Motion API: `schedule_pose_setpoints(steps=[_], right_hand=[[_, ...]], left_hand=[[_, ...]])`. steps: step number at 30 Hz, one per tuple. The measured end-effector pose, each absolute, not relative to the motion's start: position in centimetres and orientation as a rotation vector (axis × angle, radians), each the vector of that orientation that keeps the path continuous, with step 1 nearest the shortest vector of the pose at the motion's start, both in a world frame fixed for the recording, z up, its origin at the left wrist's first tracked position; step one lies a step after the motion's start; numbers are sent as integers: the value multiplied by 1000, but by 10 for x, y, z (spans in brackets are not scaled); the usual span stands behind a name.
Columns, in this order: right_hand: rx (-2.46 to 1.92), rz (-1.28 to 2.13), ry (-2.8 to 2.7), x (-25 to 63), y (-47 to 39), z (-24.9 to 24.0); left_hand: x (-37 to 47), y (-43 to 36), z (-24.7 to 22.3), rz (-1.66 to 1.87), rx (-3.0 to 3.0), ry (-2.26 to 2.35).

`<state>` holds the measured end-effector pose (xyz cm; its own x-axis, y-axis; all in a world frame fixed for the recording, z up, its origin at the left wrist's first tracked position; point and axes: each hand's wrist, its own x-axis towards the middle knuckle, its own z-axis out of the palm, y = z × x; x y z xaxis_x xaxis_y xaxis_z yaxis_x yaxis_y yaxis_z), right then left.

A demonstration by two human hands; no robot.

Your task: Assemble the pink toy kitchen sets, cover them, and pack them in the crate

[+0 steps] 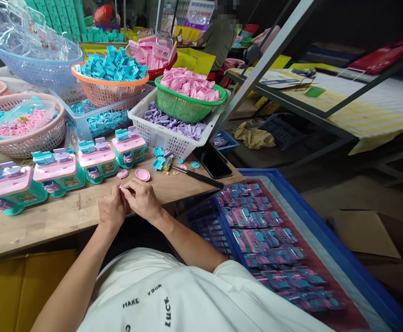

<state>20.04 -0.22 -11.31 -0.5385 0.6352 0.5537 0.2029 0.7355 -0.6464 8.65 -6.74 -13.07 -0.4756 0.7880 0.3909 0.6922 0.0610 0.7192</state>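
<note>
White shirt point(190, 295) nearest, pink piece point(121, 186) sits between hands point(113, 205) point(142, 199).

Evenly lit bench, murky surroundings, stretched edges.
Soft light, seemingly from above, brightens the wooden table point(66, 216) and white shirt point(187, 286); black shadow pools beneath the table edge and at upper right; glints catch the clear plastic pieces point(45, 41); the left hand point(112, 207) and right hand point(142, 198) look fairly sharp, their small pink piece point(121, 186) too tiny to read; the blue tray point(363, 281) stretches and blurs rightward; pixelation covers a background head point(226, 13).
</note>
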Motion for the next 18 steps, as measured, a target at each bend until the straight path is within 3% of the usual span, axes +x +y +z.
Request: schedule_pose_setpoints(steps=[8, 13, 18], right_hand=[[-630, 729, -2089, 191, 3, -118], [-326, 483, -2215, 206, 10, -122], [-383, 198, -2374, 214, 50, -104]], left_hand=[[79, -62, -128, 1351, 1353, 2241], [69, -58, -115, 1506, 905, 1673], [68, -51, -81, 1423, 832, 1291]])
